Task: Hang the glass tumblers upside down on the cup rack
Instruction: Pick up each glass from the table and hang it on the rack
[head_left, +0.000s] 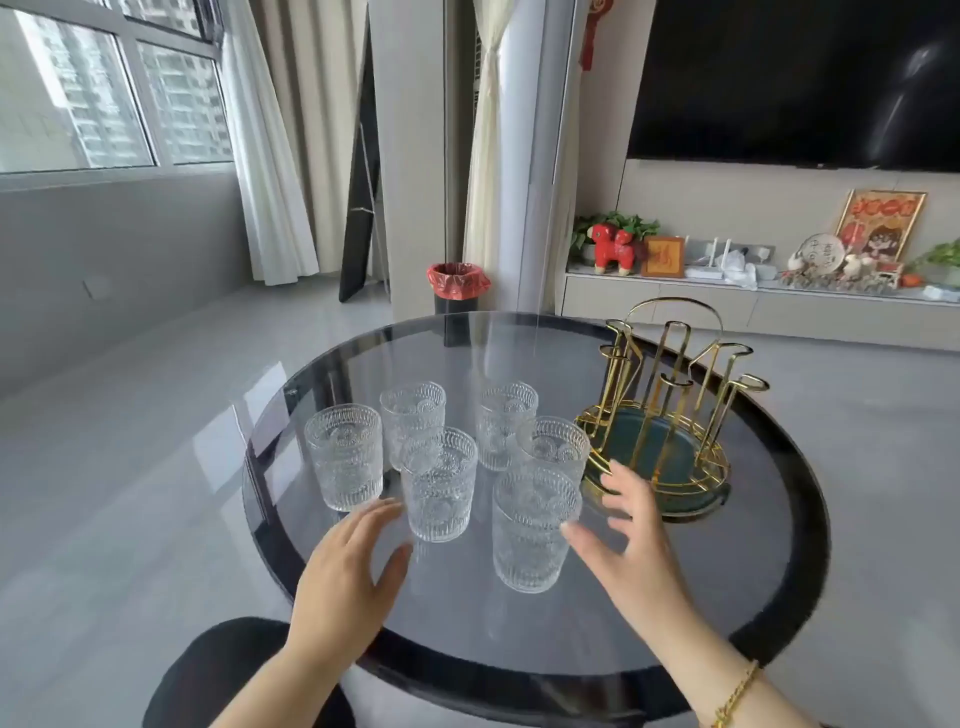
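Several embossed clear glass tumblers stand upright, mouths up, on a round dark glass table (675, 582). The nearest tumbler (530, 535) is just left of my right hand (631, 540), whose fingers are spread and hold nothing. Another tumbler (440, 486) stands just right of my left hand (348, 566), also spread with nothing in it. The leftmost tumbler (345, 457) is farther back. A gold wire cup rack (670, 410) with a dark green base stands at the right of the table, its pegs bare.
The table's black rim runs close to my body at the bottom. A dark stool or seat (234, 670) shows below left. Beyond the table are a red-lined bin (457, 286), curtains, a TV and a low cabinet with ornaments.
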